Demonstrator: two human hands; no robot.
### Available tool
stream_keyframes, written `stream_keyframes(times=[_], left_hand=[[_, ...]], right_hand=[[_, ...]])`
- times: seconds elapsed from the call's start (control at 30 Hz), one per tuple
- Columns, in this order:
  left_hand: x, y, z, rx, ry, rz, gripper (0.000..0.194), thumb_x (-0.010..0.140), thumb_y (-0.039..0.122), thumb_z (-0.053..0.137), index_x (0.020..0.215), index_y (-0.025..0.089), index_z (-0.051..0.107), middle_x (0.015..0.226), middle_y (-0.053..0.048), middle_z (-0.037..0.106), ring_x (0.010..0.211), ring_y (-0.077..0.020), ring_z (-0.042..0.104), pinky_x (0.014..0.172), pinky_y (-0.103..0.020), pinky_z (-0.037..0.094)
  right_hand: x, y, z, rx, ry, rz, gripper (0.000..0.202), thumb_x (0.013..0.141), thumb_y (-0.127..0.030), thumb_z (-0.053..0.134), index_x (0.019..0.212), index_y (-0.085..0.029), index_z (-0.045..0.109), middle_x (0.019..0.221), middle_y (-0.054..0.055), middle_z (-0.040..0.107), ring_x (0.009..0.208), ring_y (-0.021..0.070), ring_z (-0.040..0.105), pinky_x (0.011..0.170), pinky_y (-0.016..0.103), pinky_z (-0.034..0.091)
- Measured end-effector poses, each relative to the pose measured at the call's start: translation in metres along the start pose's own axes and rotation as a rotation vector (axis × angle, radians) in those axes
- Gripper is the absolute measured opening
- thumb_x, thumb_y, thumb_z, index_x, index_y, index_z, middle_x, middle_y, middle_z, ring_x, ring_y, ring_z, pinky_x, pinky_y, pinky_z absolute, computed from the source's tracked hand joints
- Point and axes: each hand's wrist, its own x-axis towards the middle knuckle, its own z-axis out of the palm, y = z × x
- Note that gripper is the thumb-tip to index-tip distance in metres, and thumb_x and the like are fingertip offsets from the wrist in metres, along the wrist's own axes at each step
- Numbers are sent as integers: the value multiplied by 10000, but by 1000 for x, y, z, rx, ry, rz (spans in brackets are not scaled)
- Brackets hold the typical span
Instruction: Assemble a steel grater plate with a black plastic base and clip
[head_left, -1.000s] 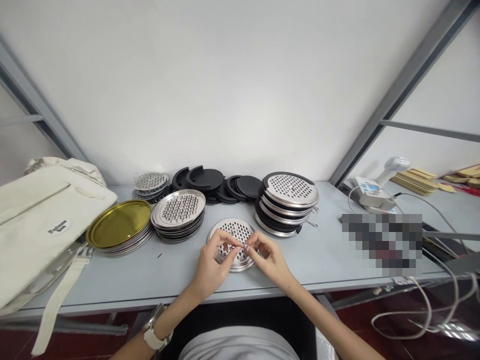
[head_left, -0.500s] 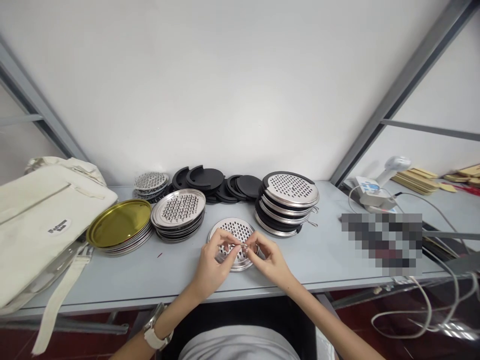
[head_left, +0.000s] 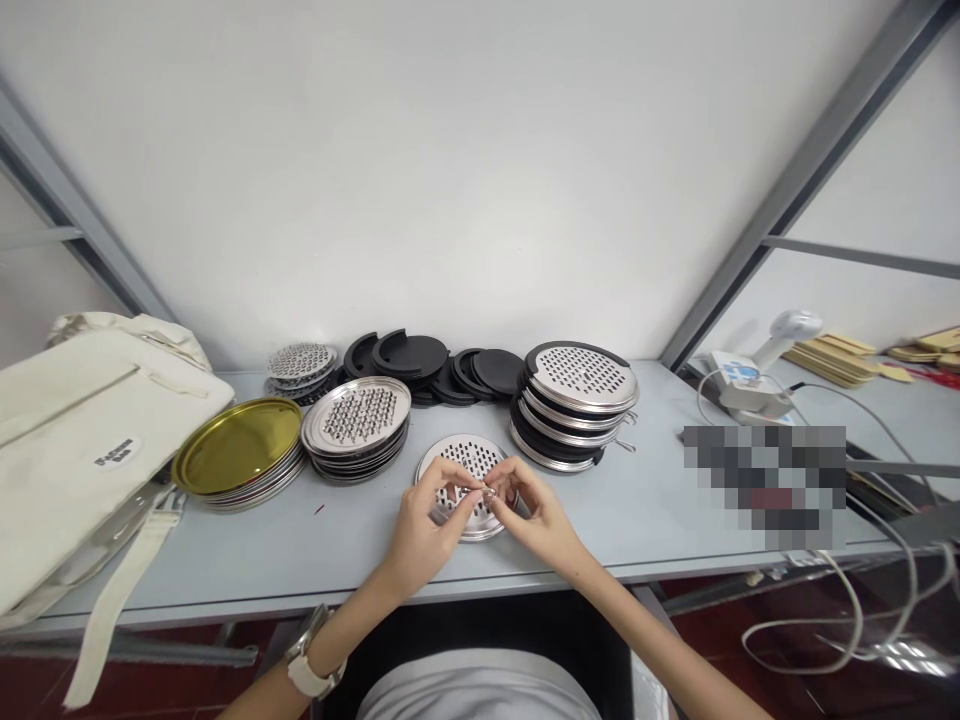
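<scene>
Both hands are meeting over the perforated disc (head_left: 466, 470): left hand (head_left: 427, 525) and right hand (head_left: 536, 515) fingertips are pinching a small metal ring (head_left: 489, 492) between them, each equally near.

No readable text; bag (head_left: 82, 430) label illegible.

Wall: plain white panel (head_left: 450, 170), far, evenly lit.
Frame: grey metal struts slanting at left (head_left: 75, 235) and right (head_left: 810, 160).
Table: long pale grey tabletop (head_left: 660, 510), near.
Floor: dark red-brown (head_left: 750, 620), under the table at right.
</scene>
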Motion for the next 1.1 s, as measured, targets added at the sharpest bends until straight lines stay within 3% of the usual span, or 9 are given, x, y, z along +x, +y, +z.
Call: stream_keyframes(times=[0.17,0.57,0.9,1.1], left_hand=[[0,-1,0,-11,9,-22,67,868,200,568,927,183,542,887,-26,610,827,-146,592,741,-248,459],[-1,3,-1,6,-42,89,98,860,126,567,932,189,589,882,-22,624,856,-142,593,754,-247,445],[1,-5,2,-113,36,-26,96,859,184,597,946,183,557,907,-27,624,869,-144,616,765,-246,488],[0,-4,2,-146,24,-21,84,870,174,579,953,183,566,925,-33,625,902,-150,625,812,-265,512]], right_hand=[[-1,2,-1,-43,32,-41,85,882,-275,539,847,-201,561,743,-5,512,685,140,473,641,259,390],[0,3,-4,77,54,63,182,868,-311,577,743,-193,516,675,-25,492,645,126,447,610,245,361],[1,2,-2,46,42,15,138,898,-304,531,803,-204,526,698,-28,473,637,125,444,603,244,365],[0,0,-1,7,22,4,104,917,-295,510,922,-207,563,760,-6,523,673,131,470,635,252,388]])
